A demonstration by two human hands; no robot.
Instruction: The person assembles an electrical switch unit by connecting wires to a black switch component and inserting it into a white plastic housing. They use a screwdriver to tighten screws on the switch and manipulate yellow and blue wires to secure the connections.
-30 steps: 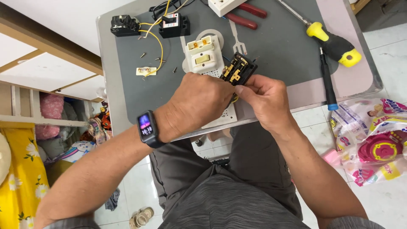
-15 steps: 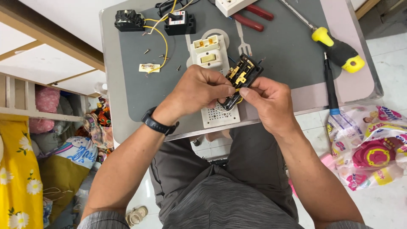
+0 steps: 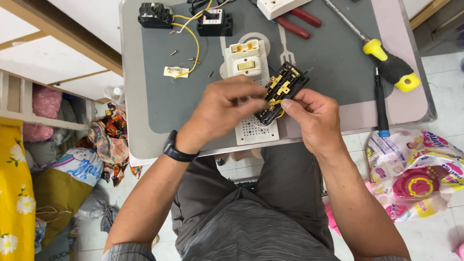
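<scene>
My right hand (image 3: 311,118) grips a black electrical switch body (image 3: 282,89) with brass contacts, tilted above the table's near edge. My left hand (image 3: 224,108) pinches a short yellow wire at that black part's lower end, fingers closed on it. A black watch sits on my left wrist. Under both hands lies a white perforated plate (image 3: 256,131). Just beyond it is a cream socket module (image 3: 245,60).
On the grey mat (image 3: 164,101) lie two black breaker parts (image 3: 155,15) joined by yellow wire, loose screws, red-handled pliers (image 3: 297,21), a yellow-handled screwdriver (image 3: 389,65) and a thin blue-tipped screwdriver (image 3: 381,104). A colourful plastic bag (image 3: 420,176) lies on the floor at right.
The view has shifted slightly. My left hand turned so the watch face points away, and its fingers moved to the black part's lower end. My right hand keeps hold of the black part.
</scene>
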